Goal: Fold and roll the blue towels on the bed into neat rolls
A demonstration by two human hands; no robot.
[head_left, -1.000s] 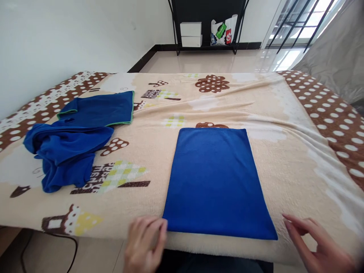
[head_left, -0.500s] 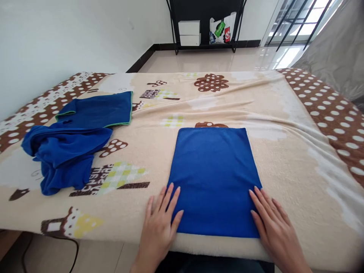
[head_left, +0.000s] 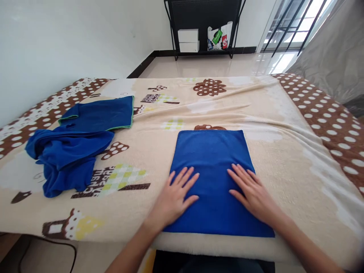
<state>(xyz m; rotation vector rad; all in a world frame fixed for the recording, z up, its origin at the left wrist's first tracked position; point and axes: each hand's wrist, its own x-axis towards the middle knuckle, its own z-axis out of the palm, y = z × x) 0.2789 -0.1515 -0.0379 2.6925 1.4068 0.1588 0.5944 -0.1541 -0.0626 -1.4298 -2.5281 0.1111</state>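
A blue cloth (head_left: 212,212) lies flat in a rough rectangle near the front edge of the blanket-covered surface. My left hand (head_left: 178,195) rests on its left side, fingers spread and palm down. On the right side of the same cloth lies my right hand (head_left: 250,189), also flat with its fingers apart. Neither hand grips anything. Between the hands the fabric looks mostly smooth, with faint wrinkles toward the far half.
To the left lie a crumpled blue cloth (head_left: 68,155) and a flatter blue cloth with green edging (head_left: 105,112). They rest on a patterned beige blanket (head_left: 287,163). A black shelf (head_left: 204,19) with white boxes (head_left: 188,41) and a printed bag (head_left: 220,37) stands beyond.
Both hands have moved inward and away from me, from the cloth's side edges onto its surface. The near corners of the cloth now reach farther out to the sides. The view has tilted slightly.
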